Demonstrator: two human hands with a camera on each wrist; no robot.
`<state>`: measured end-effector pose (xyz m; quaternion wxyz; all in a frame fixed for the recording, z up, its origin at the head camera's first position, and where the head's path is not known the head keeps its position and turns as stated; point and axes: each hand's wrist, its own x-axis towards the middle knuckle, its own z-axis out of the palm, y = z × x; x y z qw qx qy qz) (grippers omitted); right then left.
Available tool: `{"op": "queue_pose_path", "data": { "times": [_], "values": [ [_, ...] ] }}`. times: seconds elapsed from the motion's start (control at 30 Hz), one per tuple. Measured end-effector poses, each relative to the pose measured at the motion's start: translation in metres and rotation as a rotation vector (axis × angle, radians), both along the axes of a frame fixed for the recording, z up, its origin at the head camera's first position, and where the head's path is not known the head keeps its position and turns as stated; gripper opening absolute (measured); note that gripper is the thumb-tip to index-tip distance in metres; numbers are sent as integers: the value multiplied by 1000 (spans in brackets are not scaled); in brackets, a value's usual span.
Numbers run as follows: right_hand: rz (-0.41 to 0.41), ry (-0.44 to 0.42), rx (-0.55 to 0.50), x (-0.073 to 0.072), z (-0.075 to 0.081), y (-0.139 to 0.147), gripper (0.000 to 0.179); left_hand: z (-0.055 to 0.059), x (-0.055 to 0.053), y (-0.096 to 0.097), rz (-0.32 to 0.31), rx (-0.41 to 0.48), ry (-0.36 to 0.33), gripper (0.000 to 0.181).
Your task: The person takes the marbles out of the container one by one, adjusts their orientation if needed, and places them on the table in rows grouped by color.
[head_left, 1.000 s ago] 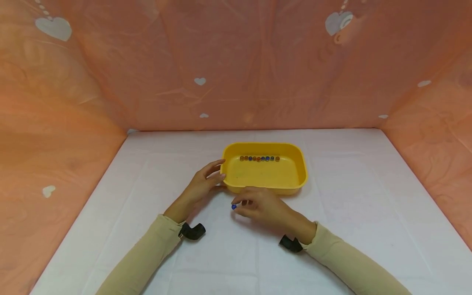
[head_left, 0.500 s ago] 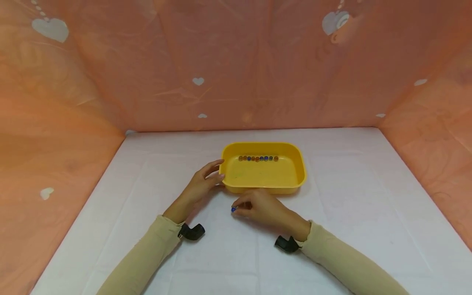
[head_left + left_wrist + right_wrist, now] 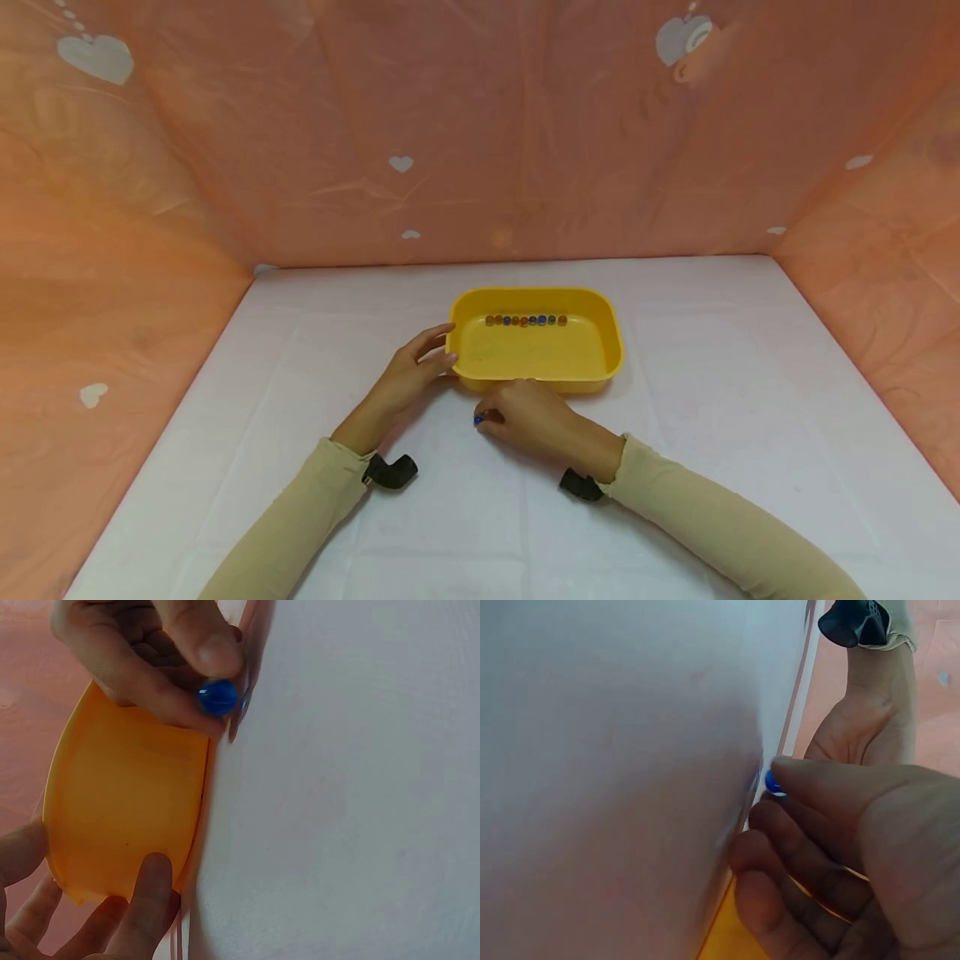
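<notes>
My right hand [image 3: 528, 417] pinches a blue glass marble [image 3: 217, 697] between thumb and index finger, just in front of the yellow plastic tub [image 3: 536, 387]. In the right wrist view the marble shows at the thumb tip, close over the white cloth, with the other fingers curled behind. My left hand [image 3: 412, 371] rests against the tub's left end, fingers spread and fairly straight, tips right at the rim. Inside the tub, along its far side, lies a row of several orange and blue marbles [image 3: 542, 320].
A white cloth [image 3: 712, 400] covers the table on all sides of the tub. Orange sheets with heart prints [image 3: 495, 150] stand as walls at the back, left and right. A black wrist device [image 3: 393, 472] sits on each sleeve.
The right hand dips slightly toward me, then rises again, its fingers more closed around the blue marble. The left hand, tub and marble row stay as they were.
</notes>
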<state>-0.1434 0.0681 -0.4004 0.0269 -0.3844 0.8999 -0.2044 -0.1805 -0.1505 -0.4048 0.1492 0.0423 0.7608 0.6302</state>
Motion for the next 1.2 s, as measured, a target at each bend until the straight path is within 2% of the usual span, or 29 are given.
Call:
{"op": "queue_pose_path", "data": {
  "times": [0.53,0.67,0.93,1.2],
  "values": [
    [-10,42,6,1,-2,0,4,1,1,0,-8,7,45,55],
    [-23,22,9,2,-3,0,7,2,2,0,-3,-2,40,56],
    [-35,-4,-1,4,-1,4,5,4,3,2,19,-23,-13,55],
    [-74,-104,-54,11,16,16,21,3,3,1,22,-9,-41,56]
  ]
}}
